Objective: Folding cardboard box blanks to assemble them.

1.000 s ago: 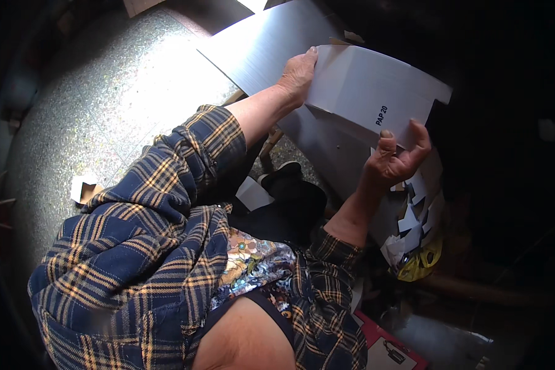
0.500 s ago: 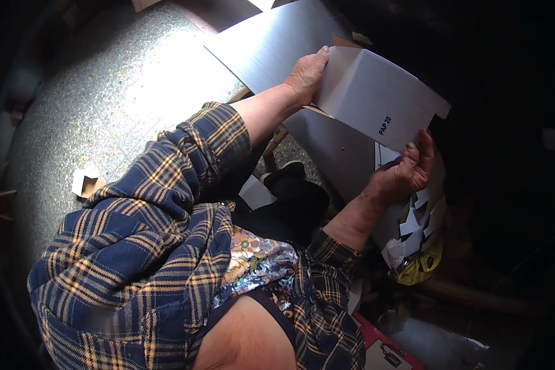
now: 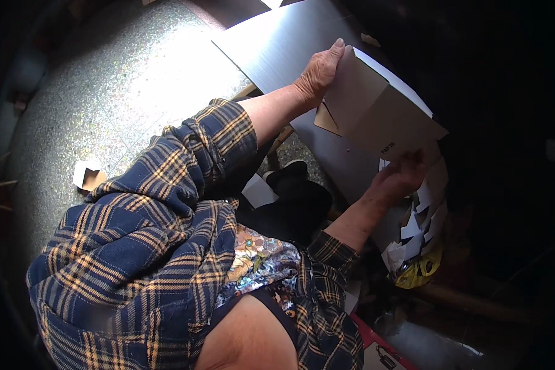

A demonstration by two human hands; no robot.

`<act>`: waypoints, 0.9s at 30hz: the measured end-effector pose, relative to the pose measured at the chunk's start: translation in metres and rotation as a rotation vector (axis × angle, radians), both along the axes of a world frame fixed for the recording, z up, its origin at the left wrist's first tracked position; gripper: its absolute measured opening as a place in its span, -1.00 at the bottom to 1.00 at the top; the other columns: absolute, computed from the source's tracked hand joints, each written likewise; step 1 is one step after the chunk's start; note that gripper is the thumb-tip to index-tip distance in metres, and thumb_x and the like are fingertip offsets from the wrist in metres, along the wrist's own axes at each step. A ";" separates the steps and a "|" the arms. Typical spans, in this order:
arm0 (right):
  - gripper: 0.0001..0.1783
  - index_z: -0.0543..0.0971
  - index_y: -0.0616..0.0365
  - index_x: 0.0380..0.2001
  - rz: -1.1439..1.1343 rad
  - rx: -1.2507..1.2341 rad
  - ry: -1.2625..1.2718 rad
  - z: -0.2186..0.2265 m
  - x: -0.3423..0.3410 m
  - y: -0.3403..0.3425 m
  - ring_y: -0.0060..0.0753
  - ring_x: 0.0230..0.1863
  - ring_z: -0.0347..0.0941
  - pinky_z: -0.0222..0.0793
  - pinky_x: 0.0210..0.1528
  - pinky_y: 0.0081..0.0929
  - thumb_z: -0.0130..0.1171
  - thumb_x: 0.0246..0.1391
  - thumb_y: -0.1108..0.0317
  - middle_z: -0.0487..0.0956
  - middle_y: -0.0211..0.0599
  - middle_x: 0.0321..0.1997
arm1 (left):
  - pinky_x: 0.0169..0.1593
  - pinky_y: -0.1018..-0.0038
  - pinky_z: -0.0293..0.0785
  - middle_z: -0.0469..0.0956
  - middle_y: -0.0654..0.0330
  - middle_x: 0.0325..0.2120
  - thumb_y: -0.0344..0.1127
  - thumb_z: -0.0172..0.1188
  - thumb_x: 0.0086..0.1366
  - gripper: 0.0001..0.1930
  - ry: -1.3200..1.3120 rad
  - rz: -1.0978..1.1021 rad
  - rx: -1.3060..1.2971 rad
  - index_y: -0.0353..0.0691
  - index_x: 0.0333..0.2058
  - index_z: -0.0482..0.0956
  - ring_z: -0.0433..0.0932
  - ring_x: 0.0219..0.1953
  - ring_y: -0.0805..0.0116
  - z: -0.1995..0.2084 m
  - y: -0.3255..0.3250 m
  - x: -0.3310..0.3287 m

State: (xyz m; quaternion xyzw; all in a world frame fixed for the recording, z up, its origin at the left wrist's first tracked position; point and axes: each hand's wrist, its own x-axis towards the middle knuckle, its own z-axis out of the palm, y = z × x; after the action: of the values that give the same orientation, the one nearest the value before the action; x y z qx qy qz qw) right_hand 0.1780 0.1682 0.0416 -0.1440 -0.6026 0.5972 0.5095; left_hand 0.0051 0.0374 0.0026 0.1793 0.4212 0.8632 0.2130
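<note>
A white cardboard box with small dark print and a brown-lined flap is held up over the metal table. My left hand grips its left end, the thumb on top and the fingers hidden. Against the box's lower right edge is my right hand, its fingers bent there in shadow. The box's underside is dim, and a brown flap hangs out below my left hand.
A metal table stretches beneath the box. Beyond my right forearm lie cut white card pieces and a yellow plastic bag. A small open box lies on the speckled floor. A red-and-white package is at the lower right.
The box has tilted, so its printed face is now in shadow and its upper edge catches light. My left hand moved slightly right; my right-hand fingers went from raised to bent at the lower edge.
</note>
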 end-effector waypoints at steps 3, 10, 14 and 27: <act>-0.69 0.53 0.34 -0.20 0.064 0.029 -0.035 -0.011 0.004 0.011 -0.40 -0.18 0.46 0.38 -0.08 -0.50 0.08 -0.10 0.56 0.54 -0.26 -0.21 | 0.04 0.41 0.39 0.54 0.07 -0.29 -0.06 -0.10 0.42 -0.59 0.089 0.009 -0.057 -0.33 -0.12 0.49 0.52 -0.22 0.26 0.001 -0.004 0.003; -0.68 0.58 0.38 -0.21 0.309 0.091 -0.193 -0.026 0.008 0.024 -0.55 -0.24 0.42 0.30 -0.17 -0.61 0.03 -0.10 0.66 0.56 -0.34 -0.25 | 0.24 0.34 0.24 0.53 -0.01 -0.30 -0.46 0.15 0.19 -0.72 1.294 0.779 -0.232 -0.37 -0.11 0.46 0.51 -0.18 0.07 -0.028 -0.006 -0.019; -0.66 0.60 0.34 -0.22 0.405 0.113 -0.290 -0.016 0.009 0.009 -0.57 -0.22 0.41 0.30 -0.10 -0.56 0.03 -0.13 0.67 0.58 -0.38 -0.26 | 0.16 0.33 0.32 0.54 0.11 -0.29 -0.18 0.19 0.22 -0.66 0.342 -0.027 0.251 -0.24 -0.11 0.47 0.50 -0.18 0.21 -0.022 -0.002 -0.014; -0.75 0.57 0.34 -0.27 0.552 0.106 -0.488 -0.002 -0.017 -0.024 -0.59 -0.31 0.39 0.32 -0.18 -0.55 -0.02 -0.03 0.56 0.54 -0.40 -0.39 | -0.07 0.45 0.40 0.49 0.25 -0.36 0.18 0.12 0.24 -0.58 -0.661 -0.579 0.743 -0.08 -0.28 0.47 0.43 -0.20 0.42 -0.045 0.003 -0.032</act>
State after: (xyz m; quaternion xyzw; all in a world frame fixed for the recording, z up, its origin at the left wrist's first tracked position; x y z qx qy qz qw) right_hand 0.1606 0.1443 0.0397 -0.0874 -0.7525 0.6282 0.1774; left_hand -0.0270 0.0400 -0.0424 0.0707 -0.0657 0.8699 0.4838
